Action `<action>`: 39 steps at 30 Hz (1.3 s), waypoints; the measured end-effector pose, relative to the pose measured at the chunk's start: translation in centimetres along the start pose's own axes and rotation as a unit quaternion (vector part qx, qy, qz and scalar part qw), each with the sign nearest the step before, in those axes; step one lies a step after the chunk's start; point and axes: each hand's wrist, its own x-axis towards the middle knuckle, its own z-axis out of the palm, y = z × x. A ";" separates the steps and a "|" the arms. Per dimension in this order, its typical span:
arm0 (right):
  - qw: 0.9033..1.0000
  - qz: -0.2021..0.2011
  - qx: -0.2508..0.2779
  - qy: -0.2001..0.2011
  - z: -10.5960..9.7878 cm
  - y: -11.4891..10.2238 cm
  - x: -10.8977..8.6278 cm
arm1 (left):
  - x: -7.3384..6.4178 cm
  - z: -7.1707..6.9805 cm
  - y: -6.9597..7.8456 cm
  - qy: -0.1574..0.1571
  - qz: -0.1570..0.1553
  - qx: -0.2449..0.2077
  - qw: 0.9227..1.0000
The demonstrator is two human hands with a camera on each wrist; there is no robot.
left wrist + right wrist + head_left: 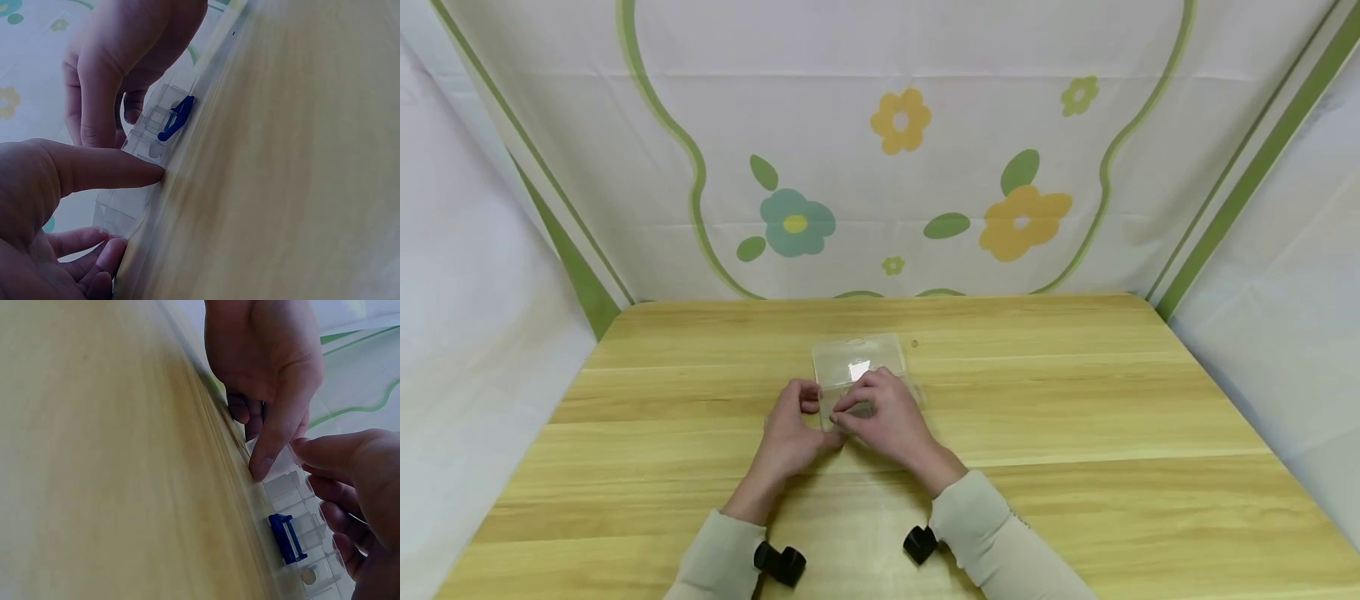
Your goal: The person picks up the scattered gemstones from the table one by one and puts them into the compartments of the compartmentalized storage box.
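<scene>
Near half of clear plastic box hidden under right hand and left hand in head view. Blue clip unseen from head view, covered by fingers. Small round item in a compartment too small to identify. Table surface blurred in both wrist views. Both forearms cut off at bottom edge.

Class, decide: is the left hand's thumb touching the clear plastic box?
Touching. The left wrist view shows the thumb tip pressed against the clear plastic box edge, with no gap.
</scene>
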 end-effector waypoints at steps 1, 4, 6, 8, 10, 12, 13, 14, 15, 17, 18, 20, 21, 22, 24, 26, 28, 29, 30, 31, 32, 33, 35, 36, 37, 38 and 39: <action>1.000 -0.003 -0.002 0.002 0.0 0.0 0.0 | 0.0 0.0 0.0 0.001 0.000 0.001 1.000; 1.000 -0.011 -0.010 0.007 0.2 0.2 -0.1 | 0.0 0.1 -0.1 0.002 -0.001 0.002 1.000; 1.000 -0.014 -0.012 0.010 0.2 0.2 -0.1 | 0.0 0.1 -0.1 0.003 -0.002 0.002 1.000; 1.000 -0.016 -0.012 0.012 0.3 0.3 -0.1 | 0.0 0.1 -0.2 0.003 -0.002 0.002 1.000; 1.000 -0.017 -0.013 0.012 0.3 0.3 -0.1 | 0.0 0.1 -0.3 0.003 -0.003 0.002 1.000; 1.000 -0.017 -0.014 0.012 0.3 0.3 -0.1 | 0.0 0.1 -0.3 0.003 -0.003 0.002 1.000; 1.000 -0.017 -0.015 0.012 0.3 0.3 -0.1 | 0.0 0.1 -0.3 0.003 -0.002 0.001 1.000; 1.000 -0.016 -0.015 0.012 0.4 0.4 -0.1 | 0.0 0.1 -0.3 0.003 -0.002 0.001 1.000; 1.000 -0.015 -0.016 0.011 0.4 0.4 -0.1 | 0.0 0.1 -0.3 0.003 -0.001 0.001 1.000; 1.000 -0.014 -0.017 0.012 0.4 0.4 -0.1 | 0.0 0.1 -0.2 0.004 -0.001 0.000 1.000; 1.000 -0.013 -0.018 0.012 0.4 0.4 -0.1 | 0.0 0.1 -0.2 0.004 -0.001 0.000 1.000; 1.000 -0.012 -0.019 0.012 0.4 0.4 -0.1 | 0.0 0.1 -0.2 0.004 -0.002 0.000 1.000; 1.000 -0.011 -0.019 0.012 0.4 0.4 -0.1 | 0.0 0.1 -0.2 0.004 -0.002 0.001 1.000; 1.000 -0.012 -0.019 0.013 0.4 0.4 -0.1 | 0.0 0.1 -0.2 0.003 -0.002 0.001 1.000; 1.000 -0.012 -0.021 0.014 0.4 0.4 -0.1 | 0.1 0.1 -0.2 0.003 -0.001 0.002 1.000; 1.000 -0.011 -0.023 0.014 0.4 0.4 -0.1 | 0.1 0.2 -0.2 0.002 0.000 0.004 1.000; 1.000 -0.009 -0.024 0.014 0.4 0.4 -0.1 | 0.1 0.2 -0.2 0.002 0.000 0.005 1.000; 1.000 -0.008 -0.025 0.014 0.4 0.4 -0.1 | 0.1 0.1 -0.2 0.002 0.000 0.005 1.000; 1.000 -0.007 -0.024 0.014 0.4 0.4 -0.1 | 0.1 0.1 -0.2 0.001 0.000 0.005 1.000; 1.000 -0.007 -0.024 0.014 0.4 0.4 -0.1 | 0.1 0.1 -0.2 0.001 0.000 0.005 1.000; 1.000 -0.007 -0.023 0.015 0.4 0.4 -0.1 | 0.1 0.1 -0.2 0.001 0.000 0.004 1.000; 1.000 -0.006 -0.023 0.015 0.4 0.4 -0.1 | 0.1 0.1 -0.2 0.000 0.000 0.003 1.000; 1.000 -0.007 -0.020 0.015 0.3 0.4 0.0 | 0.1 0.1 -0.2 -0.001 0.000 0.001 1.000; 1.000 -0.008 -0.019 0.015 0.3 0.4 0.0 | 0.1 0.1 -0.1 -0.001 0.000 0.000 1.000; 1.000 -0.007 -0.019 0.014 0.3 0.3 0.0 | 0.1 0.0 -0.1 -0.002 0.000 -0.001 1.000; 1.000 -0.008 -0.018 0.014 0.2 0.3 0.0 | 0.1 0.0 -0.1 -0.003 0.001 -0.003 1.000; 1.000 -0.006 -0.017 0.012 0.2 0.3 0.0 | 0.1 0.0 -0.1 -0.003 0.001 -0.005 1.000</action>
